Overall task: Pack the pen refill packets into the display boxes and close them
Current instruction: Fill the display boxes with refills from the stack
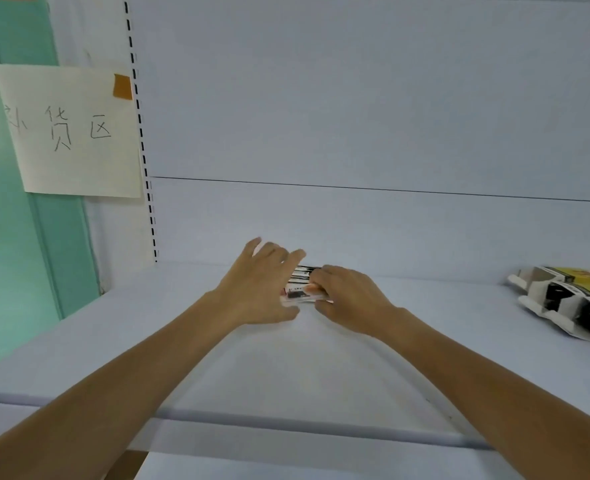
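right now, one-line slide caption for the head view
Left hand and right hand steady a stack of refill packets on the shelf; open display box lies far right.

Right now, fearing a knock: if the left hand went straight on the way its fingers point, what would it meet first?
Probably the shelf's back panel beyond the left hand; depth is unclear.

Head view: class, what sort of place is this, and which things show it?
Probably a shop's restocking area: a white retail shelf with a slotted upright, a handwritten paper sign taped beside it, and pen refill packets with opened display boxes on the shelf.
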Tool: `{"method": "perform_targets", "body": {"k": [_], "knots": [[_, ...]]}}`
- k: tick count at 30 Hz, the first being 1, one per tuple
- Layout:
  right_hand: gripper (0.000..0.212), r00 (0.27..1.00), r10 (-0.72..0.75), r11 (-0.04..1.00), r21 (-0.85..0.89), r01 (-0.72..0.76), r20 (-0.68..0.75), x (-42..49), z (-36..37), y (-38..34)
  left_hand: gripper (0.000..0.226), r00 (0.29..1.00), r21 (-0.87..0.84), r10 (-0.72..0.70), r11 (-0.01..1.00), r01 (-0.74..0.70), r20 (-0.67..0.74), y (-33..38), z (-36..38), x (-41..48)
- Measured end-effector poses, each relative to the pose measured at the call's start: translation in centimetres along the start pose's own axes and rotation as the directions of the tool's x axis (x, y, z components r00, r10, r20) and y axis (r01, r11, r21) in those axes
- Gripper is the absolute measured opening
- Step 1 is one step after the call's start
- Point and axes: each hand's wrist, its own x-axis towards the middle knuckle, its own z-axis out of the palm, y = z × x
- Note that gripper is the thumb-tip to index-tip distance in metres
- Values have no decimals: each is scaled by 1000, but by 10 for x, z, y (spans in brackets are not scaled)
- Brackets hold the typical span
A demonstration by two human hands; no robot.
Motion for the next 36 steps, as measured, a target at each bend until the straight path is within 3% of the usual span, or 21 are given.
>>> {"method": "perform_targets", "body": {"k": [1,3,6,9,13,15,18,22,25,30,36], "knots": [[18,999,-50,999,6,50,-5,-4,-3,5,54,996,23,-44,999,42,76,5,6,6],[38,995,-99,991,91,99,-3,-14,-9,20,28,993,-16,-82,996,84,81,15,11,16],[58,995,53,982,184,-36,-86,-34,-17,48,25,992,-124,-108,986,115,57,29,17,28],[35,971,241,915,337,-223,-10,-50,-20,73,25,994,-113,-100,988,105,53,50,14,44],[35,972,193,955,202,-217,134,-65,-26,106,14,1000,71,-20,997,20,4,90,15,75],[36,977,195,972,116,-204,90,-74,-39,138,13,994,-26,-96,995,97,55,111,15,93],[36,970,236,971,-18,-237,-56,-96,-61,206,36,973,-190,-187,959,211,135,145,17,124],[26,897,424,902,-26,-430,-127,-140,-73,312,46,954,-315,-214,909,274,210,199,26,170],[24,863,503,863,-20,-504,-44,-166,-82,385,45,963,-364,-210,895,258,167,235,28,202],[38,829,458,858,85,-506,320,-171,-86,448,41,947,-381,-286,867,321,146,274,36,224],[41,848,420,897,-7,-441,322,-160,-82,459,48,884,-358,-453,811,462,114,290,27,209]]}}
